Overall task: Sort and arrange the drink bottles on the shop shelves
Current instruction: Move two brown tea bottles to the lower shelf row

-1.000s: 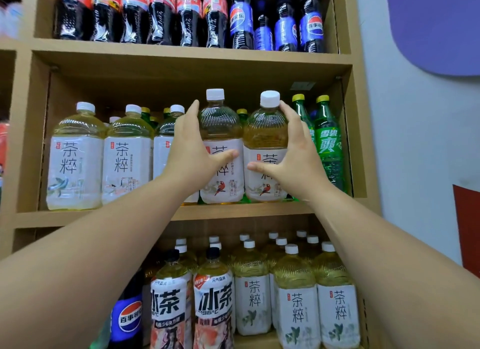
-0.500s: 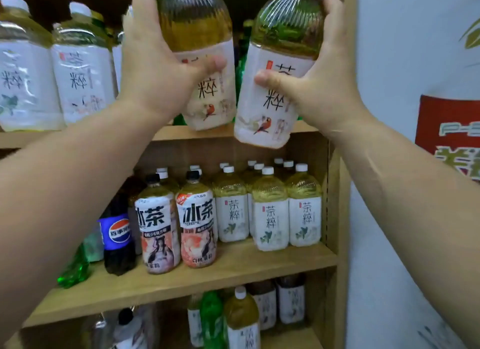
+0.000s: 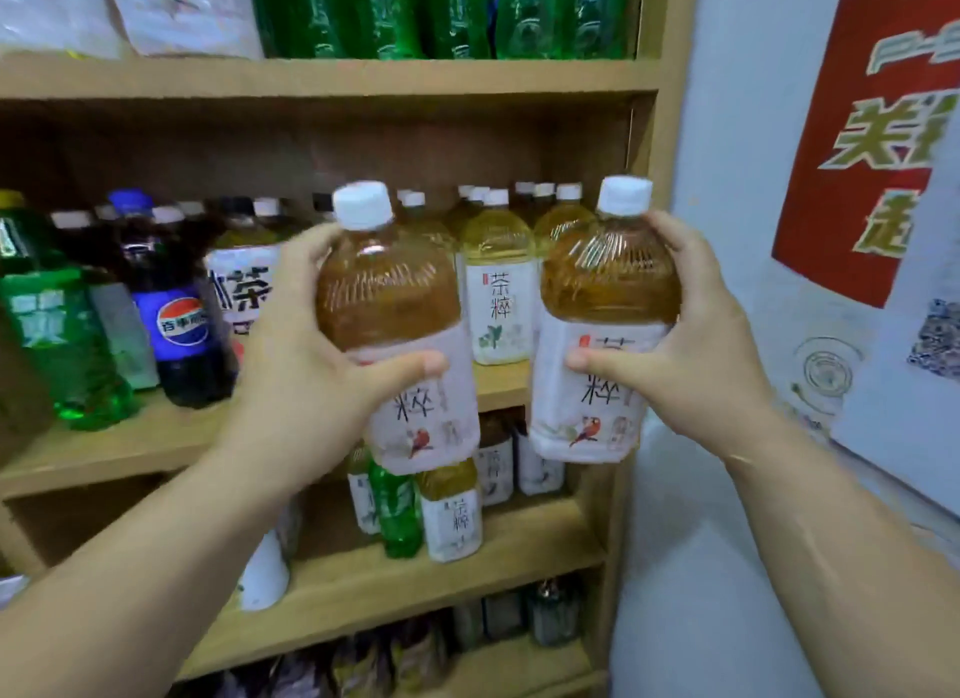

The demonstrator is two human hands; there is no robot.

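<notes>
I hold two large tea bottles upright in the air in front of the wooden shelves. My left hand [image 3: 301, 354] grips the left tea bottle [image 3: 395, 302], amber liquid, white cap, white label with a red bird. My right hand [image 3: 691, 344] grips the right tea bottle [image 3: 602, 302] of the same kind. Both hang in front of the middle shelf [image 3: 130, 442], which carries smaller tea bottles [image 3: 496, 286], a Pepsi bottle [image 3: 174, 307] and a green soda bottle [image 3: 57, 333].
The shelf above holds green bottles [image 3: 441, 11] and white-labelled ones. The lower shelf [image 3: 415, 583] carries a few small tea bottles and a green bottle [image 3: 397, 510]. The shelf unit's right side post [image 3: 660, 151] meets a wall with a red poster [image 3: 878, 141].
Both bottles came off the upper shelf and moved down and toward me. My view has dropped, so lower shelves now show.
</notes>
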